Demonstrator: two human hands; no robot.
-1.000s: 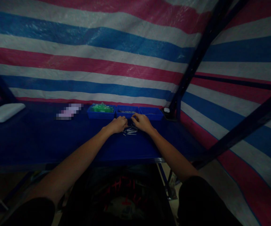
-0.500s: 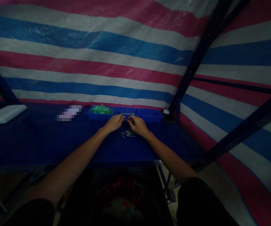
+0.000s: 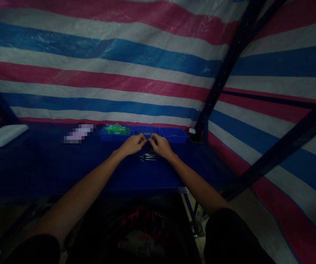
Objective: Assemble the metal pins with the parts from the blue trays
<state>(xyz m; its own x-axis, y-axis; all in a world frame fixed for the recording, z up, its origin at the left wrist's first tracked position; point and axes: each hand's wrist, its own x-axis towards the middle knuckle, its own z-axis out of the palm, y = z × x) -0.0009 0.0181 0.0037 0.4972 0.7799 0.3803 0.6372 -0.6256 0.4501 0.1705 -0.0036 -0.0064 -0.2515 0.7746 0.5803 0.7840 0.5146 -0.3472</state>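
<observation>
My left hand [image 3: 133,143] and my right hand [image 3: 160,144] meet fingertip to fingertip over the blue table [image 3: 86,167], just in front of the blue bins. The fingers of both are closed in a pinch. Whatever lies between the fingertips is too small and dark to make out. Below the hands, several thin shiny metal pins or screws [image 3: 149,157] lie loose on the table. Right behind the hands stands the middle blue bin [image 3: 147,129], with thin metal pieces inside.
A left bin [image 3: 116,138] holds green plastic packets [image 3: 116,129]; a right bin [image 3: 174,138] holds small pieces. Farther left are a blurred pinkish item [image 3: 78,134] and a white object [image 3: 5,135]. A small white case [image 3: 192,131] sits by the blue post [image 3: 206,121].
My fingertips have shifted slightly, and the thin bright piece that showed between them is now hard to see. The whole view has tilted a little; the bins and loose pieces look the same.
</observation>
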